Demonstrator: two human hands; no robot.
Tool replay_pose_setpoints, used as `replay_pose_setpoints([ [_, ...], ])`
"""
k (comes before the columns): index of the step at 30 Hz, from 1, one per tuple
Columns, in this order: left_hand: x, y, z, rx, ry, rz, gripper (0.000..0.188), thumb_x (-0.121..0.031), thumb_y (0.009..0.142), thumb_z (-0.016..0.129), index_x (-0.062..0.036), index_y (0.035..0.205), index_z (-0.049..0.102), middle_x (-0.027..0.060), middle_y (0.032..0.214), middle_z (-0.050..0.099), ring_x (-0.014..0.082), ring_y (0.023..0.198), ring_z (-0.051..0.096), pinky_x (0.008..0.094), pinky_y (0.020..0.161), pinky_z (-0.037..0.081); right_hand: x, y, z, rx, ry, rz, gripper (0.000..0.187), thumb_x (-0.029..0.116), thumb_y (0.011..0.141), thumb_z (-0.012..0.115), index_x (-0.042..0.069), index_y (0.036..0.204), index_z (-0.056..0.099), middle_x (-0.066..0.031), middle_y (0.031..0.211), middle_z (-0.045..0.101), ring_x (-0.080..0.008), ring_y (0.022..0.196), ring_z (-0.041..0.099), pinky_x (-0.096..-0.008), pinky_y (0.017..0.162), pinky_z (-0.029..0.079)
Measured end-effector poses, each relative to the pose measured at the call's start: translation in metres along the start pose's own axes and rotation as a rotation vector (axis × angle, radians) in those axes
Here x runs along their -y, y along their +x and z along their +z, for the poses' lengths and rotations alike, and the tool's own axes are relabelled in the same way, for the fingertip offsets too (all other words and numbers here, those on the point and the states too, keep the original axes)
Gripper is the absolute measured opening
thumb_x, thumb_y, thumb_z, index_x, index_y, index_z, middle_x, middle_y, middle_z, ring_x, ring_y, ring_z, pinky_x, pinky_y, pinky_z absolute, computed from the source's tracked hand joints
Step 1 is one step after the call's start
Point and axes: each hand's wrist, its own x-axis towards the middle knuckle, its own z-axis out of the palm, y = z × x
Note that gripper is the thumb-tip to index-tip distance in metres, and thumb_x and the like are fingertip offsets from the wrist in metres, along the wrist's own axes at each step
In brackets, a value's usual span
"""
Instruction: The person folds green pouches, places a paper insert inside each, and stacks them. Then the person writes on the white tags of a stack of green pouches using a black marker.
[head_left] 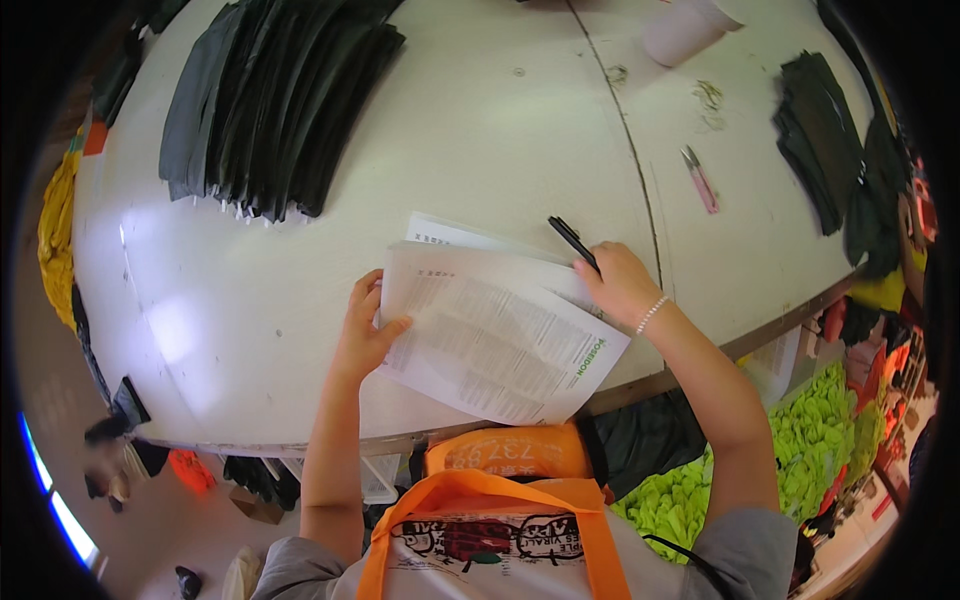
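Note:
Several printed paper sheets [480, 340] lie in a loose stack, tilted, over the near edge of the white table. My left hand [368, 325] pinches their left edge, thumb on top and fingers behind. At the upper right of the sheets, my right hand [618, 285] grips a black pen [573, 243] that points up and to the left. The same hand is against the right edge of the papers. Another sheet [435, 230] peeks out behind the top one.
Dark folded garments [280, 110] lie in a row at the far left. Pink-handled thread snips [700, 180], thread scraps [709, 100] and a pale cup-like container [685, 35] are on the right. More dark cloth [820, 140] lies beyond. Bright green pieces [815, 440] fill the space below the table.

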Motion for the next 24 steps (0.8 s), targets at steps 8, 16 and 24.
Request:
replay_pose_setpoints([
  [8,0.002,-0.001,-0.008,0.088,-0.137,-0.014,0.048,0.000,0.074,0.071,-0.0001,0.121,0.060,0.0148,0.146,0.038,0.0305,0.135,0.037,0.0396,0.108,0.033,0.018,-0.014,-0.019,0.276,0.384,0.120,0.034,0.025,0.096,0.052,-0.004,0.110,0.059,-0.0218,0.098,0.060,-0.0382,0.088,0.061,-0.0434,0.076,0.050],
  [16,0.005,-0.003,-0.002,0.063,-0.123,-0.013,0.050,0.000,0.075,0.070,-0.0002,0.124,0.058,0.0164,0.144,0.042,0.0316,0.132,0.041,0.0397,0.107,0.036,0.036,-0.024,0.010,-0.041,0.099,0.155,0.037,0.028,0.096,0.051,-0.004,0.112,0.058,-0.0212,0.107,0.057,-0.0364,0.092,0.061,-0.0419,0.080,0.050],
  [24,0.010,0.000,-0.001,0.040,-0.050,0.063,0.049,-0.002,0.075,0.070,-0.0009,0.122,0.059,0.0184,0.142,0.043,0.0328,0.130,0.043,0.0393,0.106,0.037,0.031,-0.022,0.013,-0.102,0.088,0.092,0.034,0.027,0.096,0.050,-0.004,0.103,0.061,-0.0215,0.103,0.059,-0.0379,0.089,0.059,-0.0434,0.080,0.049],
])
